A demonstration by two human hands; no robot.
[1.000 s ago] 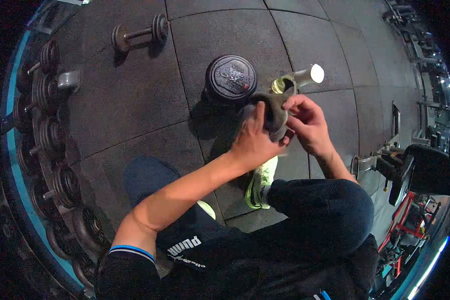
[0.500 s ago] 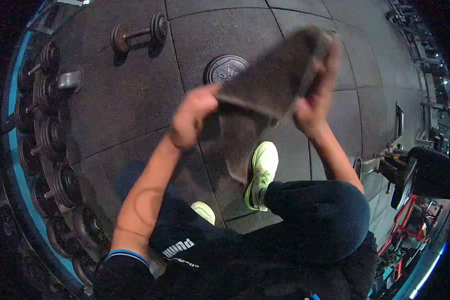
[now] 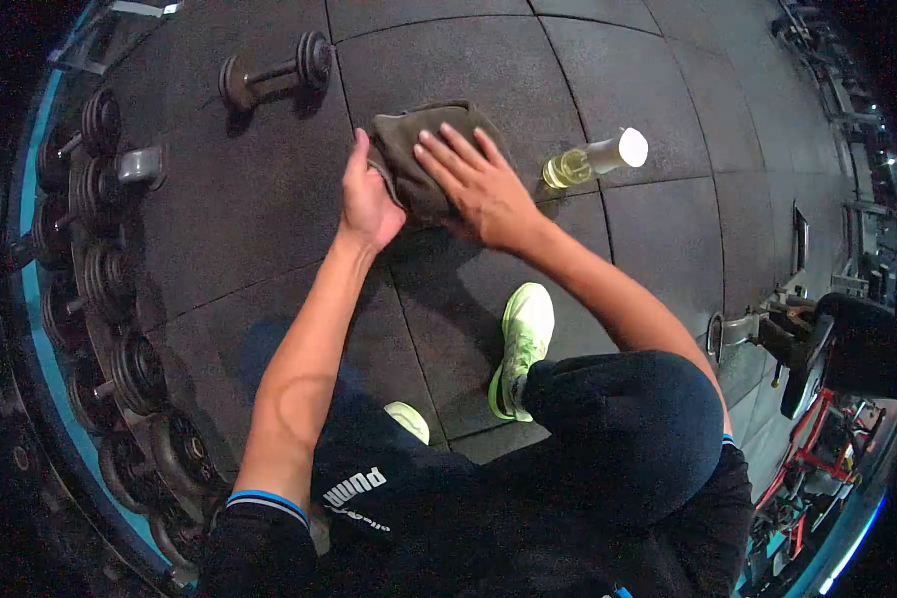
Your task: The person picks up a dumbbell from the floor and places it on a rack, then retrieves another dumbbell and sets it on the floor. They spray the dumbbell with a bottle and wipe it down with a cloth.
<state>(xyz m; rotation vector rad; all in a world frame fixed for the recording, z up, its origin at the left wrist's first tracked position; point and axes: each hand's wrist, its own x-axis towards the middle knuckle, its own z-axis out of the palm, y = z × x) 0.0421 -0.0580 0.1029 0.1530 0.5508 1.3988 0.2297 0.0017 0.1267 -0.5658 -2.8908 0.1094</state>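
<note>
A folded grey-brown cloth [image 3: 424,149] is between my hands, above the floor in front of me. My left hand [image 3: 368,204] supports its left edge, thumb pointing up and the other fingers hidden under the fabric. Flat across the top of the cloth lies my right hand [image 3: 478,189], its fingers spread. A bottle [image 3: 570,167] with yellowish liquid and a white cap stands on the floor to the right of my right hand.
A dumbbell [image 3: 276,72] lies on the rubber-tile floor [image 3: 448,65] at upper left. Several dumbbells fill the rack [image 3: 100,269] on the left. A padded machine [image 3: 817,349] and red-framed equipment [image 3: 807,453] stand at right. My light-yellow shoe [image 3: 524,324] is below the cloth.
The cloth has gone from hanging loose between both hands to a compact fold. My right hand moved left onto it. The bottle now shows; the weight plate on the floor is hidden.
</note>
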